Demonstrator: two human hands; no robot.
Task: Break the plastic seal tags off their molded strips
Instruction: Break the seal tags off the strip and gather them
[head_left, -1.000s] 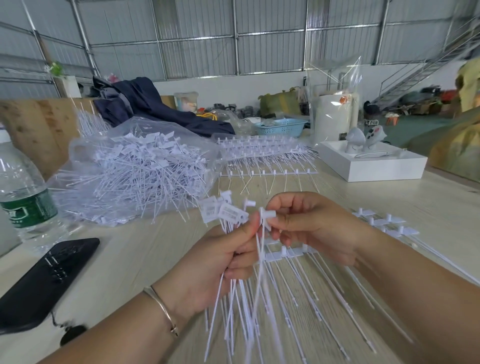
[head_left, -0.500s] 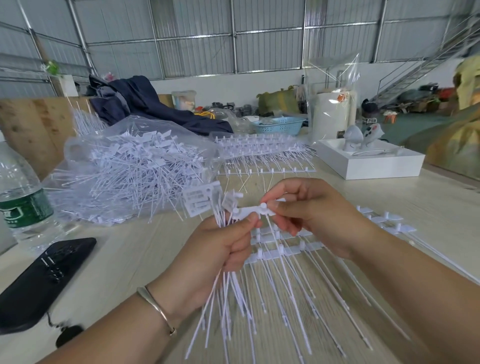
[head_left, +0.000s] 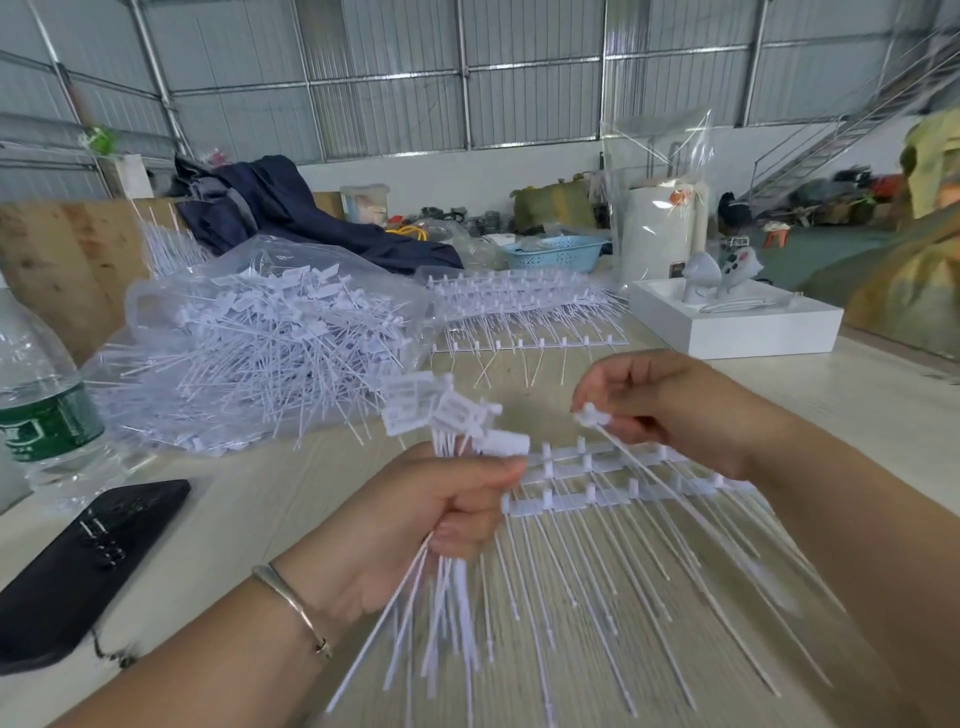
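While the left hand (head_left: 415, 514) grips a bundle of loose seal tags (head_left: 447, 415) in a closed fist, their flat heads fan out above the thumb and their thin tails hang blurred below the palm. At about three o'clock from that fist, the right hand (head_left: 670, 410) pinches the head of a single tag (head_left: 592, 415) between curled fingers and thumb, its tail slanting down toward five o'clock. Between and beneath the hands, molded strips (head_left: 587, 499) lie on the pale wooden table (head_left: 857, 395), tails pointing toward six o'clock. At ten o'clock from the hands sits a clear bag of separated tags (head_left: 260, 338); at twelve o'clock, a stack of unbroken strips (head_left: 519, 306). A water bottle (head_left: 41, 410) stands at nine o'clock, a black phone (head_left: 88, 561) near it at eight, and a white box (head_left: 737, 322) lies at two o'clock.
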